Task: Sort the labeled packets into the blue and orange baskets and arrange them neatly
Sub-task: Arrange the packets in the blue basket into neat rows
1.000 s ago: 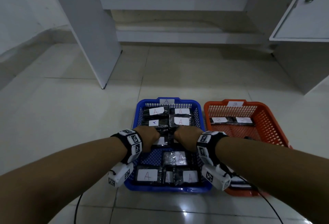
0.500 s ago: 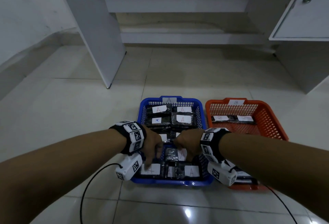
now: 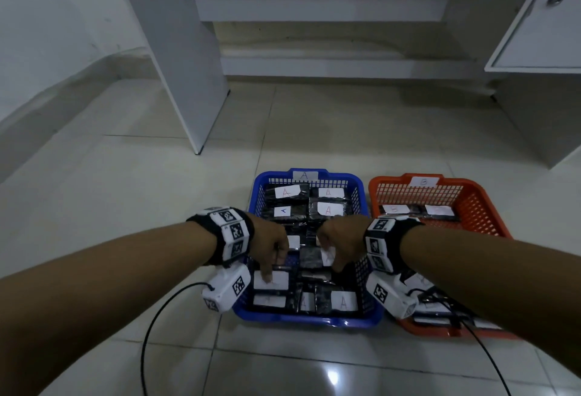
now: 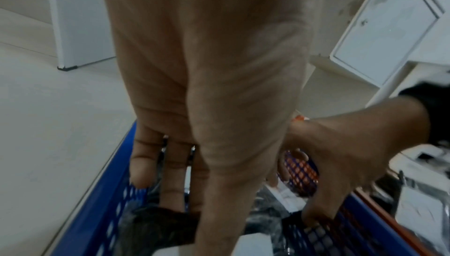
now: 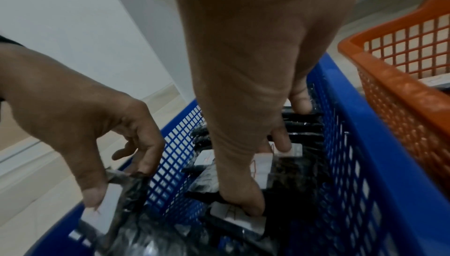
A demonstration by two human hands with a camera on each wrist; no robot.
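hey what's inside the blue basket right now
Black packets with white A labels fill the blue basket. Both hands, left hand and right hand, grip packets there and cover the middle ones.

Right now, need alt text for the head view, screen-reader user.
Both hands reach into a blue basket of black packets labelled A: the left hand grips a packet at the near left, the right hand holds another packet mid-basket. An orange basket tagged B stands beside it on the right, on a tiled floor.
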